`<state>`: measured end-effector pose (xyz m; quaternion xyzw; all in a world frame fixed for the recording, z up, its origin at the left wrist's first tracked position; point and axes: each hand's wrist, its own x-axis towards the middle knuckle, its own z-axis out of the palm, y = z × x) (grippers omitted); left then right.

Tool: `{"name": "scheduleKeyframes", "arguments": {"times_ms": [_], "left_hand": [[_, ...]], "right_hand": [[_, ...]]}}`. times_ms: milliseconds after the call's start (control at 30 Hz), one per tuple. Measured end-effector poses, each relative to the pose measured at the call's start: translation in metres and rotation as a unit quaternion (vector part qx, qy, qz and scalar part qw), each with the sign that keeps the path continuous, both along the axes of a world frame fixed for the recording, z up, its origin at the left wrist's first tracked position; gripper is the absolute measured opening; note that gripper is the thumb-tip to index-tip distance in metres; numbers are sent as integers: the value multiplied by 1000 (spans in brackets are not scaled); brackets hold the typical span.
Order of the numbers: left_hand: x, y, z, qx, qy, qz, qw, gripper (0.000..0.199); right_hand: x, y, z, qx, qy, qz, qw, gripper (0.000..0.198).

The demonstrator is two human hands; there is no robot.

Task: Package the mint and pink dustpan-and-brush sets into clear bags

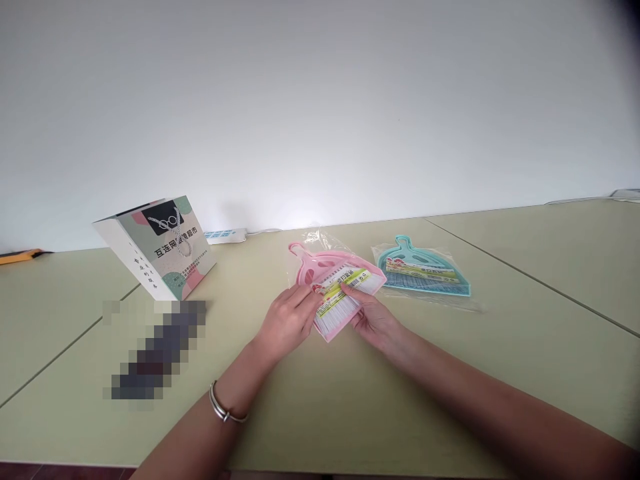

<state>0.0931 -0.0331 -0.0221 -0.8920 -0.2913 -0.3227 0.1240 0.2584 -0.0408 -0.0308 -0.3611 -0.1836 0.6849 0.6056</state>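
Note:
A pink dustpan set (357,263), with a white-bristled brush inside and a yellow-green printed label across it, is held tilted above the table in front of me. Clear plastic film shows around its handle end. My left hand (289,319) grips its left side, fingers bent over the edge near the label. On the lower right, my right hand (377,320) holds it with the thumb on top of the label and the fingers underneath. To the right lies a turquoise dustpan set (425,267) in clear plastic, flat on the table.
A printed paper gift bag (173,250) with a rope handle stands at the left. Before it lies a dark pixelated object (160,353). A white power strip (227,236) sits by the wall, and an orange-and-black item (23,256) lies far left. Seams cross the pale green table (320,413).

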Motion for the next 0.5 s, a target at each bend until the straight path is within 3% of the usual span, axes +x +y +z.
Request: {"name": "scheduleKeyframes", "arguments": {"times_ms": [200,333,400,500], "left_hand": [[-1,1,0,-46,0,-29,999,25],[-3,-1,6,-62,-100,36,992,22],[-3,-1,6,-96,-196,90,972,41],[-1,1,0,-217,-316,139,913,66]], "right_hand": [[-2,-1,-4,15,11,25,1000,17],[-1,0,-3,17,23,-3,1000,19],[0,1,0,16,31,-24,999,21],[0,0,0,22,35,-15,999,23]]}}
